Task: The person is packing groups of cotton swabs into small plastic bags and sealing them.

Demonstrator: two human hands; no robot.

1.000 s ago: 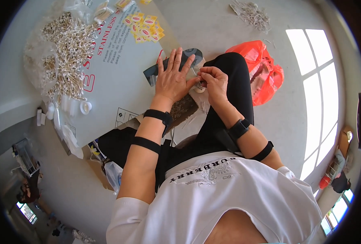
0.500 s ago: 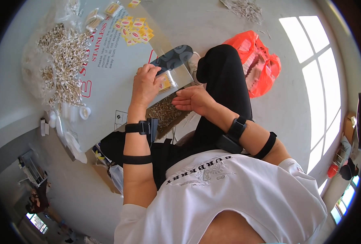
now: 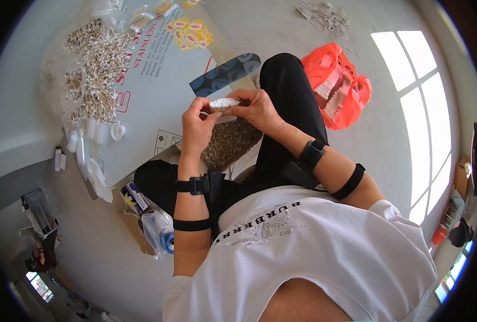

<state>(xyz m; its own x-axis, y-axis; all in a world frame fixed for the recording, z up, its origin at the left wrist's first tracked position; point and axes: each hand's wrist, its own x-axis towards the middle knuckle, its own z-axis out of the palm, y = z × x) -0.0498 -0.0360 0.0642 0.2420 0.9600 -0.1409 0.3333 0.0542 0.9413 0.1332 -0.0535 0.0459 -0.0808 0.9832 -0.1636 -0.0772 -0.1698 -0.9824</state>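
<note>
Between my two hands is a small pack of cotton swabs, its white tips showing in a tight cluster. My left hand pinches one end with thumb and fingers. At the other end my right hand grips it the same way. The pack is held over a box of loose cotton swabs near my lap, just off the table's edge. A dark patterned strip lies on the table beyond my hands.
A large heap of cotton swabs spreads over plastic on the table at left. Small yellow cards lie farther back, near filled packs. On the floor at right sits a red plastic bag of packs. My knee rises beside the box.
The pack has come up off the table edge and turned so the tips show. My right hand, previously held apart, has moved left and closed on it; the dark strip is now uncovered.
</note>
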